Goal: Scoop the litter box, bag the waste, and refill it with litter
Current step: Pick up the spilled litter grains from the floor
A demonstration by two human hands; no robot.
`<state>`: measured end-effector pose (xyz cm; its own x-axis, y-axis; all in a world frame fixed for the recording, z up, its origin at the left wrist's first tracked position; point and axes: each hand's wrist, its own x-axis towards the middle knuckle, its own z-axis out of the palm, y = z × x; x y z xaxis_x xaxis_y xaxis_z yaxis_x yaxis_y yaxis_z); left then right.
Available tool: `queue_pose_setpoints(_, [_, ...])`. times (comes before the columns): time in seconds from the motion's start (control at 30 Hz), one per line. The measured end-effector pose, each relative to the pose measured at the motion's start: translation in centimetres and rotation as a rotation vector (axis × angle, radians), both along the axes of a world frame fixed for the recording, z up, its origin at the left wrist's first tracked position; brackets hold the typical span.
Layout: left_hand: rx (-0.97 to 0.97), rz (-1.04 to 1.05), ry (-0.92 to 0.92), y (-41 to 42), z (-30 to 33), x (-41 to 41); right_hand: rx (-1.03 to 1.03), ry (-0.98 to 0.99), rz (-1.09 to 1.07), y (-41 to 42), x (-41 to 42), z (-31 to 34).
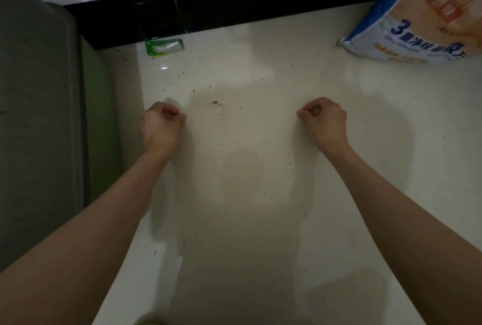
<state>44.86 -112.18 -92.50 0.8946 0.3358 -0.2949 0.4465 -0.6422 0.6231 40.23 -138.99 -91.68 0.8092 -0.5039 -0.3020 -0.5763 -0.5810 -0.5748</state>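
Both bare forearms reach forward over the glossy cream tiled floor (247,168), speckled with dark crumbs between the hands. The left hand (161,122) and right hand (324,118) are curled into fists, holding nothing visible. Far right of the right hand, the blue-and-tan printed litter bag (422,19) stands, cut off. Beyond the left hand lies a small green plastic packet (164,47).

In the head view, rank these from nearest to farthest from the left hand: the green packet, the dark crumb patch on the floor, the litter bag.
From the left hand:
1. Dark crumb patch, just to its right on the floor.
2. Green packet, ahead by the black baseboard.
3. Litter bag, far right corner.
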Motion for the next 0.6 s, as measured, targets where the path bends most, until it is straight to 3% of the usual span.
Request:
queue_pose_setpoints(0.27, [0.01, -0.12, -0.007, 0.1, 0.2, 0.4, 0.021, 0.031, -0.008, -0.3, 0.5, 0.1])
queue_pose_setpoints(0.33, [-0.012, -0.078, 0.025, -0.2, 0.5, 0.4, 0.137, 0.018, -0.102, -0.3, 0.8, 0.3])
queue_pose_setpoints(0.37, [-0.153, 0.026, 0.045, -0.4, 0.8, 0.5, 0.339, -0.031, -0.233, -0.4, 0.9, 0.5])
queue_pose_setpoints(0.43, [-0.687, 0.338, 0.093, -0.5, 1.9, 0.8, 0.983, -0.173, -0.571, -0.6, 1.0, 1.9])
queue_pose_setpoints(0.5, [-1.128, 0.518, 0.114, -0.4, 2.8, 1.1, 1.448, -0.301, -0.724, -1.3, 1.0, 2.6])
queue_pose_setpoints(0.53, [-1.219, 0.535, 0.111, -0.2, 3.1, 1.3, 1.531, -0.326, -0.72, -1.6, 1.2, 2.9])
queue_pose_setpoints(0.6, [-1.226, 0.464, 0.117, -0.1, 3.5, 1.5, 1.436, -0.306, -0.641, -2.2, 1.9, 3.2])
